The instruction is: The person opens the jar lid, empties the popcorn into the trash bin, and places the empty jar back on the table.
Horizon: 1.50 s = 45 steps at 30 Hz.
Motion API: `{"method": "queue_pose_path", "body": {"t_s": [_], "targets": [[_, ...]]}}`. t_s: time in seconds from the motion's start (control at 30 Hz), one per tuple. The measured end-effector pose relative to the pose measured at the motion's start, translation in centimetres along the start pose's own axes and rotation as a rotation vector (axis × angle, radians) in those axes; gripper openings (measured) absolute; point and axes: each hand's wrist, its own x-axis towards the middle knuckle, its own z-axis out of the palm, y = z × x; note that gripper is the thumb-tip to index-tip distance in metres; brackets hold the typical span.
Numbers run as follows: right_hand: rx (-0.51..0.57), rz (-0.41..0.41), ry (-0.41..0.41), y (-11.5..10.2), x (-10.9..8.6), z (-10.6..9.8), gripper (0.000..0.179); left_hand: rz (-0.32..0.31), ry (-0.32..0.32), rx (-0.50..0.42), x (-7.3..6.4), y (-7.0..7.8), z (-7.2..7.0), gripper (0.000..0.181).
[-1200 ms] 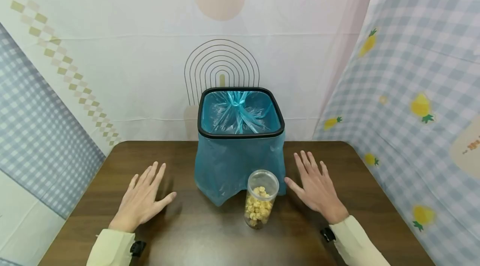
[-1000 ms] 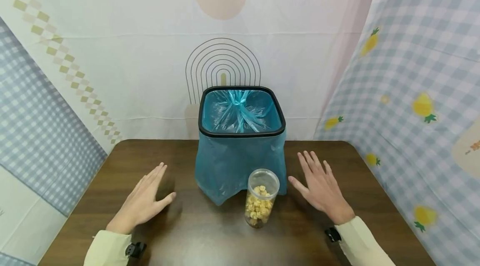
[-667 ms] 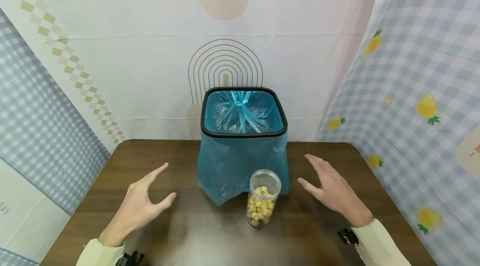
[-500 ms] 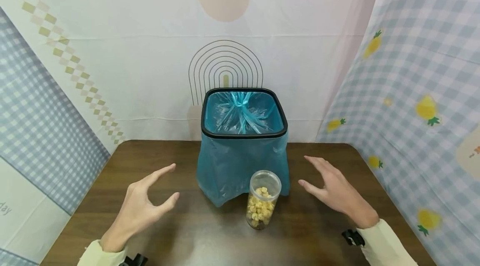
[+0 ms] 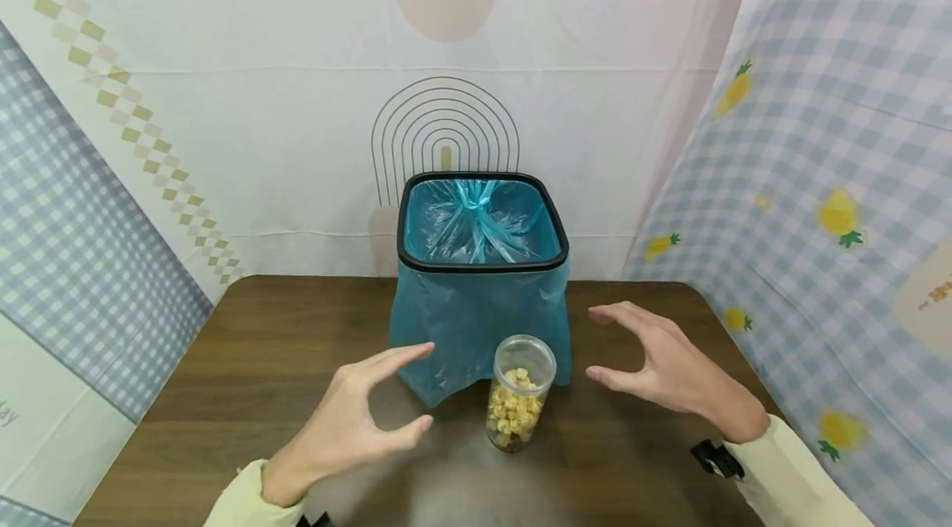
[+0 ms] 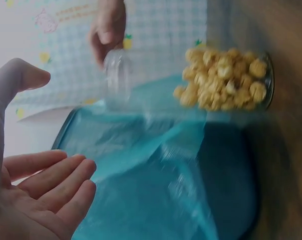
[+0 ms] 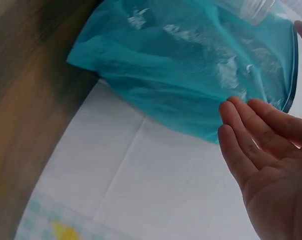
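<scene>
A clear plastic jar [image 5: 521,395] partly filled with popcorn [image 6: 226,80] stands upright on the table, in front of the bin. To its left is my left hand [image 5: 357,420], held above the table with thumb and fingers apart in a C shape, touching nothing. My right hand [image 5: 669,358] hovers on the jar's right in a similar spread shape, also holding nothing. In the left wrist view the jar lies just beyond my fingertips [image 6: 85,165]. Whether the jar has a lid on cannot be made out clearly.
Behind the jar stands a trash bin with a black rim [image 5: 483,268], lined with a blue plastic bag [image 5: 476,320] that is knotted at the far side. The wooden table [image 5: 245,362] ends at a patterned cloth backdrop [image 5: 297,139]. Checked cloth [image 5: 811,114] hangs at the right.
Both hands have turned from palm-down to a C shape with the thumb apart. My left hand has moved right toward the jar. The jar and bin have stayed put.
</scene>
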Motion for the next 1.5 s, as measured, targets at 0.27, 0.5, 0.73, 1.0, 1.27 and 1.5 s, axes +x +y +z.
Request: {"method": "queue_pose_path", "body": {"t_s": [0.27, 0.5, 0.73, 1.0, 1.27, 1.5], "targets": [[0.039, -0.049, -0.086, -2.2, 1.7, -0.3, 0.073, -0.114, -0.132, -0.090, 1.5, 0.3, 3.3, 0.079], [0.032, -0.076, -0.178, -4.3, 3.6, 0.2, 0.085, -0.213, -0.195, -0.177, 2.8, -0.4, 6.4, 0.087], [-0.024, -0.129, -0.220, -5.6, 5.0, 1.2, 0.086, -0.194, -0.197, -0.239, 3.5, -2.2, 9.6, 0.092], [-0.058, -0.171, -0.240, -6.1, 5.9, 2.0, 0.081, -0.125, -0.145, -0.385, 4.4, -3.4, 13.4, 0.090], [-0.033, -0.175, -0.230, -5.9, 5.9, 2.7, 0.068, -0.166, -0.106, -0.505, 4.8, -3.2, 15.7, 0.087], [-0.025, -0.181, -0.226, -6.2, 5.9, 2.9, 0.060, -0.186, -0.097, -0.507, 4.8, -2.9, 15.8, 0.084]]}}
